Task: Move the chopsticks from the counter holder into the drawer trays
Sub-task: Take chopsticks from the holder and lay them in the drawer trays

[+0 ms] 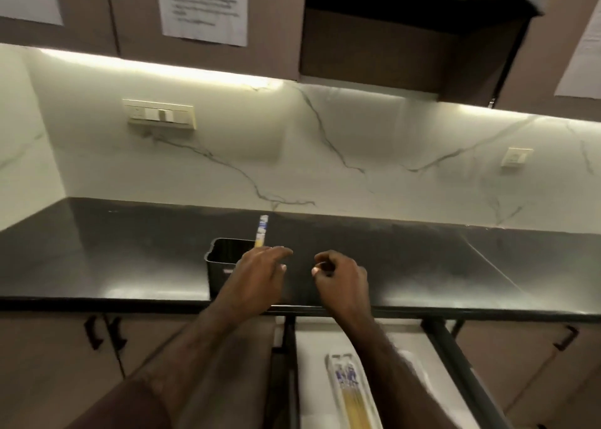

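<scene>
Head view: the only camera; all lines below come from it.
Holder (224, 259): a black, glossy, box-shaped bin with rounded corners, standing on the surface near its front edge, at about 9 o'clock of the left hand.
Chopsticks (261, 231): one wrapped pair stands up out of the holder, leaning slightly, with a pale yellow shaft and a white-and-blue paper top, at 12 o'clock of the left hand.
Left hand (260, 275): fingers spread and loose, over the holder's right rim, just below the pair; the grip is released and grasps nothing, though motion blur makes contact with the shaft hard to judge.
Right hand (341, 275): fingers curled in loosely, at 3 o'clock of the left hand and apart from it; nothing shows inside the grip.
Surface (455, 259): dark polished stone, reflective, with a white veined backsplash behind it.
Drawer (312, 347): pulled open below the surface's front edge, at 6 o'clock of the hands.
Tray (331, 363): clear plastic, long and narrow, already holding wrapped pairs laid lengthwise.
Handling: the pair looks light, thin and stiff; the paper sleeve is likely slick and could crease.
Where to hold: pinch the exposed shaft just above the rim and lift straight up.
</scene>
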The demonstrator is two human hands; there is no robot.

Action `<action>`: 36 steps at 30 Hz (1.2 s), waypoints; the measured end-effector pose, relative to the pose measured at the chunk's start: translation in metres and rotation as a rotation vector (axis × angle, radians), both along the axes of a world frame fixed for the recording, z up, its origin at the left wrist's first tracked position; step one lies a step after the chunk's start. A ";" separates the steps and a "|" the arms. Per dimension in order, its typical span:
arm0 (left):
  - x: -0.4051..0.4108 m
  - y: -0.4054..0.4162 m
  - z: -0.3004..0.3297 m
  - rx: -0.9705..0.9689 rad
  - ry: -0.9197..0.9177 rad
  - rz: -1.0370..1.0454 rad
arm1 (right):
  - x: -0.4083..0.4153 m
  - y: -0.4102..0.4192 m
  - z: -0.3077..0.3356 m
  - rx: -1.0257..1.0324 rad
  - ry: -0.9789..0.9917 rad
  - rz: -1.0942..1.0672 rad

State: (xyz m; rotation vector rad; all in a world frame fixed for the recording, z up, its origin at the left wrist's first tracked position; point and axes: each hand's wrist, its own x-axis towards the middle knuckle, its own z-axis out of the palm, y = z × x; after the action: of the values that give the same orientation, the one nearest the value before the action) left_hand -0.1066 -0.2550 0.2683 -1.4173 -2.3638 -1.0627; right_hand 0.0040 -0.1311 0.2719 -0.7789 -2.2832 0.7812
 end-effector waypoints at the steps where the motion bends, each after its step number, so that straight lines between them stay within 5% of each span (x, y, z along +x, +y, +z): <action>1: -0.019 -0.015 0.003 0.003 0.002 0.001 | -0.020 -0.013 0.003 0.001 0.013 0.013; 17: -0.190 -0.066 -0.014 -0.083 -0.067 -0.038 | -0.196 -0.057 -0.020 -0.033 0.004 0.019; 30: -0.291 0.071 -0.042 -0.155 -0.238 -0.115 | -0.286 0.048 -0.058 -0.242 -0.036 -0.120; 36: -0.315 0.130 -0.064 -0.121 -0.482 -0.113 | -0.302 0.081 -0.075 -0.301 -0.131 -0.190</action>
State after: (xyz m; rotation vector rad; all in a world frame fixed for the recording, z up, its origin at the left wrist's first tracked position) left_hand -0.4214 -0.1247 0.2041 -1.4847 -2.7396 -1.4539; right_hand -0.2979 -0.0504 0.1974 -1.1964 -2.1885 1.0234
